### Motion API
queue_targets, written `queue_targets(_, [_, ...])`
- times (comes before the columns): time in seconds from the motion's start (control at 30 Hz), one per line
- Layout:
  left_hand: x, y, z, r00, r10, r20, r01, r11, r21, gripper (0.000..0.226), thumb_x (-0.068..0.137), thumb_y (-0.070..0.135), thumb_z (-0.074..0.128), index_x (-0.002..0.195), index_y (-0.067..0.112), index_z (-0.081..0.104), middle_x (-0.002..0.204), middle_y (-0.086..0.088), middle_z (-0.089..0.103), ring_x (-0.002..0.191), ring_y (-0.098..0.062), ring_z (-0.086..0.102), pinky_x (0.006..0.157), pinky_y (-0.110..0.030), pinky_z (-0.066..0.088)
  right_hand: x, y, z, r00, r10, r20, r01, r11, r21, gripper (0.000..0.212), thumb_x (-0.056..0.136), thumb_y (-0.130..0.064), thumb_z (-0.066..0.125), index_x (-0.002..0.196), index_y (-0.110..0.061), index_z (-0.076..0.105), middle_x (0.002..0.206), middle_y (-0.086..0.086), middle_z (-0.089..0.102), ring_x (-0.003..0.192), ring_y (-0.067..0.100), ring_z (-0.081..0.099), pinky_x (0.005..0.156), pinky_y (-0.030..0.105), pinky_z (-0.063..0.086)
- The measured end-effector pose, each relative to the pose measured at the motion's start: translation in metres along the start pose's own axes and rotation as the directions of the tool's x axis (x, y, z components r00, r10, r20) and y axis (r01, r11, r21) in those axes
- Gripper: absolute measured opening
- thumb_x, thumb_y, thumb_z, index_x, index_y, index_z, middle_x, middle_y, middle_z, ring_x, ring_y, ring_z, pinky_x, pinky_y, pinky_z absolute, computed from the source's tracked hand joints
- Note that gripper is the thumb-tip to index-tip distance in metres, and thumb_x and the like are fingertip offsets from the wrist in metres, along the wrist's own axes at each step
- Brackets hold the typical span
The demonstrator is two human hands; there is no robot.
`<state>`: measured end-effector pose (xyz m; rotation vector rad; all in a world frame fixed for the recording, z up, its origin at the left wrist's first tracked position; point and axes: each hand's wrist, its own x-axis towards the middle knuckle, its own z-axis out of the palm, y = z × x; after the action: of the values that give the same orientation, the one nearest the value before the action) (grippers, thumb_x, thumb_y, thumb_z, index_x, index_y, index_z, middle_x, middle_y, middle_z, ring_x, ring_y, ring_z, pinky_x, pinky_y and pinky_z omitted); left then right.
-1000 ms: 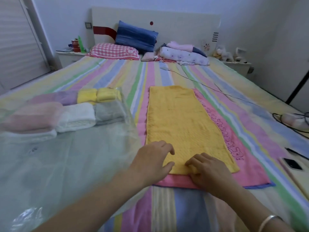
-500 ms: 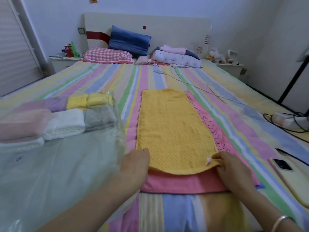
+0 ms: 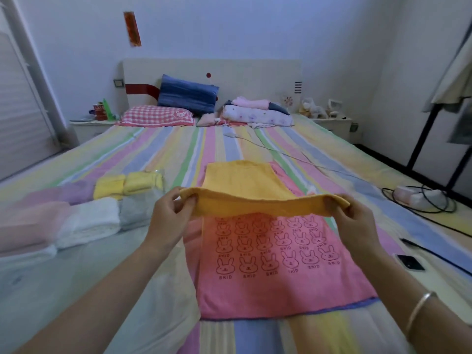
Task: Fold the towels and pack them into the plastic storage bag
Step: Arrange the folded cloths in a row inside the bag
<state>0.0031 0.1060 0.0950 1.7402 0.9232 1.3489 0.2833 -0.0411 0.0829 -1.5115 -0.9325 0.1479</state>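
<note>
The left hand point(image 3: 168, 218) and the right hand point(image 3: 355, 221) each pinch a near corner of the yellow towel point(image 3: 250, 190), thumb on top and fingers curled beneath, so both are clamped on the cloth. They hold its near edge raised off the bed. That edge stretches between them from 9 to 3 o'clock and sags a little in the middle. The rest of the towel slopes away from the hands toward 12 o'clock, where its far end lies flat on the striped bedsheet point(image 3: 178, 154). Its long axis runs from 6 to 12 o'clock, pointing at the headboard point(image 3: 255, 72).

Under the lifted edge lies the pink rabbit-print towel point(image 3: 275, 272), spread flat between the two forearms. Its long axis also runs 6 to 12 o'clock, its near hem lies at 6 o'clock from the hands, and its far part is covered by the yellow towel.

At 9 o'clock from the left hand lies the clear plastic storage bag point(image 3: 76, 277), flat on the bed. Inside it sit folded towels in rows: a yellow pair point(image 3: 127, 182), a grey one point(image 3: 135, 210), a white one point(image 3: 89, 223), a purple one point(image 3: 76, 190) and a pink one point(image 3: 28, 223).

A bangle point(image 3: 419, 315) circles the right wrist. A phone point(image 3: 410, 261) lies at 4 o'clock from the right hand, and a power strip point(image 3: 419, 198) with cables lies at 3 o'clock.
</note>
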Motion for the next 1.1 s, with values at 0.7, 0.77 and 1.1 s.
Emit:
queue_targets(0.7, [-0.073, 0.064, -0.017, 0.822, -0.485, 0.299, 0.463, 0.875, 0.146, 0.013, 0.098, 0.023, 0.053, 0.102, 0.015, 0.063, 0.084, 0.001, 0.070, 0.071, -0.012, 0.068, 0.055, -0.022, 0.050, -0.043, -0.060, -0.094, 0.762, 0.485, 0.429, -0.417, 0.874, -0.249, 0.023, 0.088, -0.035, 0.063, 0.096, -0.015, 0.070, 0.076, 0.005, 0.073, 0.058, 0.015, 0.067, 0.048, 0.023, 0.050])
queue_targets(0.77, [-0.054, 0.050, -0.007, 0.902, -0.394, 0.179, 0.355, 0.910, 0.214, 0.009, 0.098, 0.026, 0.054, 0.100, 0.020, 0.060, 0.086, 0.006, 0.065, 0.074, -0.009, 0.063, 0.057, -0.023, 0.046, -0.030, -0.046, -0.080, 0.821, 0.462, 0.335, -0.397, 0.884, -0.246, 0.017, 0.090, -0.039, 0.061, 0.094, -0.024, 0.068, 0.083, 0.001, 0.073, 0.069, 0.015, 0.069, 0.054, 0.024, 0.049])
queue_targets(1.1, [0.076, -0.101, 0.062, 0.967, -0.253, 0.009, 0.220, 0.859, 0.463, 0.015, 0.095, 0.029, 0.057, 0.099, 0.017, 0.065, 0.100, -0.002, 0.068, 0.101, -0.024, 0.062, 0.074, -0.032, 0.042, 0.091, 0.073, 0.032, 0.920, 0.310, 0.241, -0.235, 0.927, -0.292, 0.016, 0.095, -0.037, 0.055, 0.092, -0.032, 0.070, 0.086, -0.008, 0.070, 0.076, 0.012, 0.066, 0.063, 0.027, 0.050])
